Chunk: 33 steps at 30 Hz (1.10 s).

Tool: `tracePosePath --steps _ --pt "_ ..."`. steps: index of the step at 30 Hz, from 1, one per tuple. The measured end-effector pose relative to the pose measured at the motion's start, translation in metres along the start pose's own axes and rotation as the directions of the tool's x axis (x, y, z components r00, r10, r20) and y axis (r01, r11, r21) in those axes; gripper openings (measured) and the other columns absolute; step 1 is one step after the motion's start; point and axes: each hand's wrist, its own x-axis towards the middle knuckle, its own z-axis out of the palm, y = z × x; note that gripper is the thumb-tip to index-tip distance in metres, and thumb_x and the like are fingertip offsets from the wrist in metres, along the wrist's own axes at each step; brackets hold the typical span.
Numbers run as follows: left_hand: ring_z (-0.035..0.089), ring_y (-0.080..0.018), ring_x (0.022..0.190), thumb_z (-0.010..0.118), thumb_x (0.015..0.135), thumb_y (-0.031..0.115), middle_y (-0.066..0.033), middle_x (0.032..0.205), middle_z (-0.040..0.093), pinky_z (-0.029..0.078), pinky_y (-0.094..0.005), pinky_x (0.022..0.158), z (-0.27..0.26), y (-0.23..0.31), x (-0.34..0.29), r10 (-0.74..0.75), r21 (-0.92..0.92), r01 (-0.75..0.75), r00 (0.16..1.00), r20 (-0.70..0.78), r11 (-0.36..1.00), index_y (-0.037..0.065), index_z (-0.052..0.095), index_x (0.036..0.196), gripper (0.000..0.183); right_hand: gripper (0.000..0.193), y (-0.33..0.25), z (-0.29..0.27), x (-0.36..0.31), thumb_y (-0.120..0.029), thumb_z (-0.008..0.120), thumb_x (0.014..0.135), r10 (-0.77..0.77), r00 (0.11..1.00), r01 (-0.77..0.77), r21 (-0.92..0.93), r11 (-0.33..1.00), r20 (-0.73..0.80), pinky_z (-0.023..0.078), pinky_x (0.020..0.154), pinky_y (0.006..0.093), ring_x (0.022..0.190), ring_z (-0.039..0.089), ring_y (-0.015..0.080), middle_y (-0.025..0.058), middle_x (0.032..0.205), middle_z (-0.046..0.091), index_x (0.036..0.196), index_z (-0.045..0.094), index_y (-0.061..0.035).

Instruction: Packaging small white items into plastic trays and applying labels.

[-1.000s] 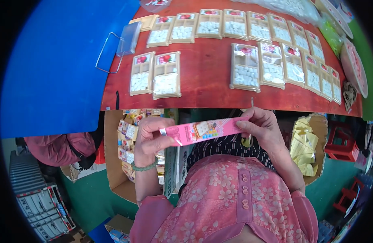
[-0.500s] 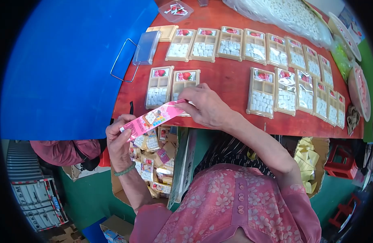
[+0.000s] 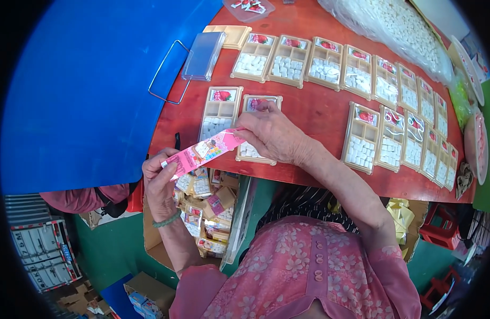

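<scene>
Between my two hands stretches a flat pink printed card sleeve (image 3: 203,151), slanting up to the right. My left hand (image 3: 160,181) pinches its lower left end between thumb and fingers. At the upper right end, my right hand (image 3: 277,133) grips it with bent fingers. Beneath my right hand lies a beige compartment tray (image 3: 254,153) with small white pieces, partly covered by the hand. Just left of it sits a similar tray (image 3: 222,110) with a strawberry picture at the top and white pieces at the bottom.
More filled trays stand in a back row (image 3: 325,66) and a right-hand group (image 3: 360,141) on the red table (image 3: 308,111). Clear lids (image 3: 204,56) are stacked by a blue panel (image 3: 90,90) with a wire handle. Below the edge is a carton of packed boxes (image 3: 221,204).
The view has turned a little, so the trays and table appear shifted right. Both hands keep hold of the pink sleeve in nearly the same pose.
</scene>
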Motion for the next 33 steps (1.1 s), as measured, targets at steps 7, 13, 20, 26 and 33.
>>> tracePosePath --steps 7,13,20,26,33 --pt "0.057 -0.0136 0.075 0.059 0.077 0.005 -0.0151 0.089 0.061 0.044 -0.0255 0.068 0.015 -0.002 0.016 -0.008 0.004 0.008 0.997 0.071 1.0 -0.005 0.059 0.073 0.011 0.009 0.003 -0.007 -0.012 -0.014 0.057 0.089 -0.061 0.992 0.053 -0.079 0.995 -0.109 0.035 0.094 0.0441 0.08 0.059 0.0261 0.008 0.081 0.057 0.09 0.053 -0.0072" --pt "0.058 -0.0137 0.074 0.06 0.076 0.004 -0.0161 0.088 0.063 0.045 -0.0256 0.067 0.019 -0.001 0.025 0.022 -0.015 -0.02 0.993 0.113 1.0 -0.006 0.062 0.076 0.011 0.008 -0.001 -0.019 -0.016 -0.011 0.06 0.086 -0.069 0.99 0.068 -0.011 0.998 -0.126 0.036 0.092 0.0429 0.079 0.058 0.0259 0.008 0.08 0.057 0.09 0.054 -0.0067" --pt "0.057 -0.0163 0.078 0.058 0.077 0.005 -0.017 0.089 0.061 0.044 -0.027 0.072 0.008 0.004 0.034 0.081 -0.134 -0.069 0.993 0.091 0.989 -0.005 0.059 0.074 0.011 0.007 -0.008 -0.017 0.004 -0.011 0.058 0.087 -0.057 0.992 0.061 0.034 0.998 -0.112 0.037 0.092 0.0427 0.081 0.058 0.0267 0.0074 0.082 0.056 0.092 0.054 -0.0072" --pt "0.057 -0.0176 0.076 0.059 0.077 0.008 -0.0196 0.089 0.06 0.045 -0.0282 0.071 -0.005 0.005 0.029 0.113 -0.216 -0.103 0.993 0.037 0.971 -0.004 0.056 0.07 0.014 0.007 -0.008 -0.002 0.012 -0.012 0.055 0.09 -0.074 0.997 0.074 0.021 0.997 -0.013 0.037 0.093 0.0457 0.083 0.059 0.0276 0.0087 0.085 0.056 0.094 0.05 -0.0075" --pt "0.055 -0.0192 0.076 0.058 0.077 0.01 -0.0195 0.088 0.057 0.045 -0.0286 0.07 -0.004 -0.002 0.013 0.06 -0.137 -0.047 0.994 0.089 0.989 -0.004 0.054 0.071 0.016 0.009 -0.006 0.003 0.01 -0.012 0.053 0.09 -0.109 0.994 0.11 -0.053 0.993 0.025 0.035 0.091 0.0454 0.083 0.058 0.03 0.011 0.082 0.056 0.094 0.047 -0.0065"
